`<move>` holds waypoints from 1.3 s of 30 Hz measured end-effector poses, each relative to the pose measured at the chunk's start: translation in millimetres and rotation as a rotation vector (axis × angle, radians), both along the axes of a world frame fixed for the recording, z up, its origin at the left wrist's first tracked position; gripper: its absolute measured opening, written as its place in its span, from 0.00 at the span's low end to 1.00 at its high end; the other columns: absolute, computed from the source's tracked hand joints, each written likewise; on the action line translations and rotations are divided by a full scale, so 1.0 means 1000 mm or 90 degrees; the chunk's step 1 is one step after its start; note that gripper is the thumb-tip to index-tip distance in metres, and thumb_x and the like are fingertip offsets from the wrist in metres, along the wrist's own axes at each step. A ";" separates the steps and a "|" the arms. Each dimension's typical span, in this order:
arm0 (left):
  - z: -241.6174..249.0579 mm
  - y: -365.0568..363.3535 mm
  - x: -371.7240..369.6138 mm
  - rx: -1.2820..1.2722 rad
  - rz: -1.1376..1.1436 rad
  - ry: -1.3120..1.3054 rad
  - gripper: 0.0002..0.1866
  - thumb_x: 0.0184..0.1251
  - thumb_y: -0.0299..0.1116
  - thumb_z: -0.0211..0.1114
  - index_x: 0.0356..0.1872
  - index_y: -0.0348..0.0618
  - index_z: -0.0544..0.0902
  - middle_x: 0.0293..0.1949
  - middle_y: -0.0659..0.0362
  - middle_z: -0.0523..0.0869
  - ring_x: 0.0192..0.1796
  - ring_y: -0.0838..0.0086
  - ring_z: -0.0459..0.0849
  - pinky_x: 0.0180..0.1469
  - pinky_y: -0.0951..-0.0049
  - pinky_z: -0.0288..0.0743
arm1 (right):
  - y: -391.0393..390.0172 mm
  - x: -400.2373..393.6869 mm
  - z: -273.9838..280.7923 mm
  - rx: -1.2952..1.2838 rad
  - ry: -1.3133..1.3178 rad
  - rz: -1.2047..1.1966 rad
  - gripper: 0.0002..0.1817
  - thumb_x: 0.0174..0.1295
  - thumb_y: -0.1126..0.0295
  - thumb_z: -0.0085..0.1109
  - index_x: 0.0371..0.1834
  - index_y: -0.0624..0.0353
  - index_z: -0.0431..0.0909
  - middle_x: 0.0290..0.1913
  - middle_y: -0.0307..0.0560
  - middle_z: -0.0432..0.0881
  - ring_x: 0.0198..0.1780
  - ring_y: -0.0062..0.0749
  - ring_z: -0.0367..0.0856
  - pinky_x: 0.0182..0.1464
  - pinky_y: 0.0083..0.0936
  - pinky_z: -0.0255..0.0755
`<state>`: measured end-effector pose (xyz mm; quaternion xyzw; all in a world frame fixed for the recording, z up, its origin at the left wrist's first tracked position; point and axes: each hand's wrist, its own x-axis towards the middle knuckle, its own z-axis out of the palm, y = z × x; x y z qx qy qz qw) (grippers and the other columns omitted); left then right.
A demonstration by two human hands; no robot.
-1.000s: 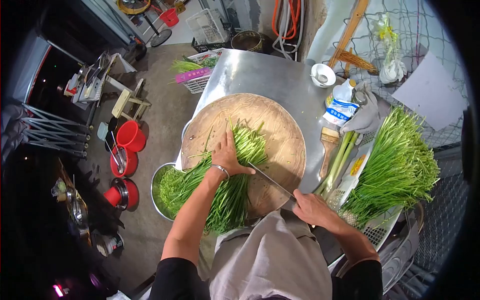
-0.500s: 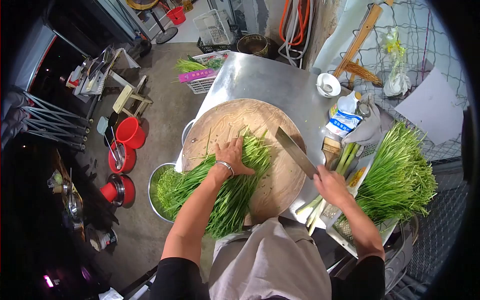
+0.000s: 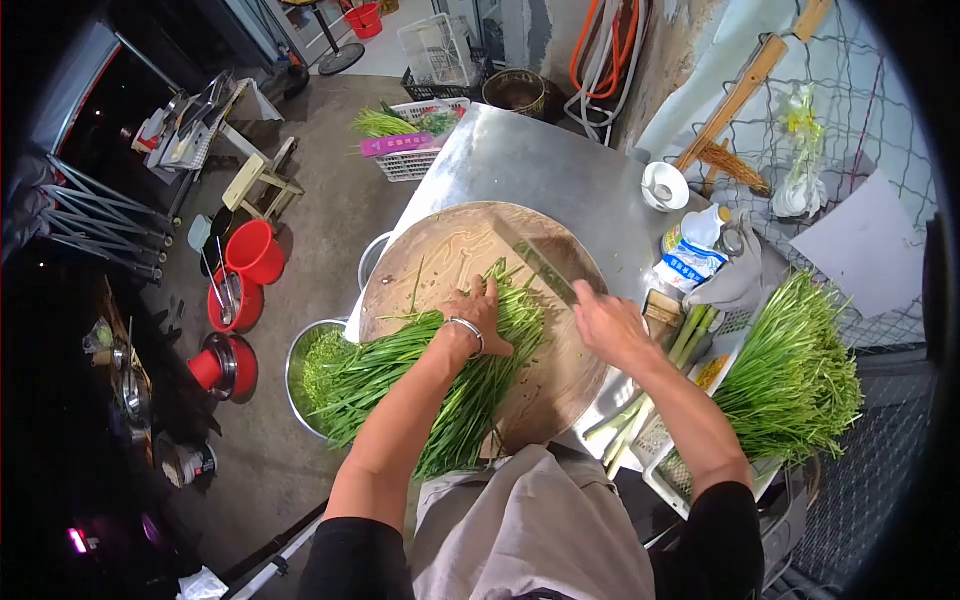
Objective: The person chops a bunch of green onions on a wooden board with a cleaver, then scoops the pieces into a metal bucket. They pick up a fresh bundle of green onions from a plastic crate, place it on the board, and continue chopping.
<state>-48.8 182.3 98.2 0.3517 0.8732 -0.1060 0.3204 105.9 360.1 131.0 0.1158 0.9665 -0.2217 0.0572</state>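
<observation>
A large heap of long green stalks (image 3: 430, 385) lies across the left part of the round wooden board (image 3: 450, 240) and hangs over its edge. My left hand (image 3: 478, 318) rests on the heap with its fingers spread, a metal bracelet at the wrist. My right hand (image 3: 608, 328) is wrapped round the handle of a cleaver (image 3: 535, 262), whose blade is over the board, to the right of the stalks and angled up to the left. Left of the board, a metal bowl (image 3: 292, 375) holds chopped green pieces.
The metal table (image 3: 530, 150) carries a white bowl (image 3: 664, 187), a bottle (image 3: 708, 224), a brush (image 3: 661, 306) and thick stalks (image 3: 625, 420). A basket (image 3: 665, 470) with more greens (image 3: 790, 370) is at the right. Red buckets (image 3: 255, 253) are on the floor at left.
My right hand has moved left with the cleaver, bringing the blade over the board nearer the stalks. My left hand has shifted slightly to the right. The view has shifted a little.
</observation>
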 end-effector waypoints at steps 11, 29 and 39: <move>-0.007 0.003 0.000 -0.016 0.006 0.006 0.75 0.38 0.68 0.81 0.85 0.45 0.48 0.82 0.51 0.56 0.76 0.41 0.67 0.66 0.36 0.73 | -0.008 -0.035 -0.018 0.032 -0.033 0.039 0.13 0.72 0.69 0.49 0.54 0.64 0.66 0.27 0.64 0.84 0.34 0.67 0.84 0.42 0.60 0.76; -0.018 -0.004 0.005 0.030 -0.007 0.035 0.72 0.40 0.70 0.79 0.82 0.38 0.53 0.81 0.47 0.57 0.75 0.33 0.64 0.63 0.28 0.71 | -0.004 -0.044 -0.031 0.030 -0.048 0.149 0.12 0.71 0.70 0.51 0.52 0.64 0.68 0.29 0.63 0.85 0.36 0.65 0.86 0.43 0.59 0.76; -0.018 -0.008 0.012 0.070 0.032 0.064 0.74 0.37 0.68 0.82 0.82 0.36 0.52 0.81 0.49 0.57 0.77 0.41 0.64 0.67 0.29 0.67 | 0.010 -0.046 -0.043 0.005 -0.058 0.138 0.11 0.70 0.69 0.50 0.52 0.61 0.67 0.31 0.66 0.85 0.38 0.67 0.85 0.44 0.62 0.73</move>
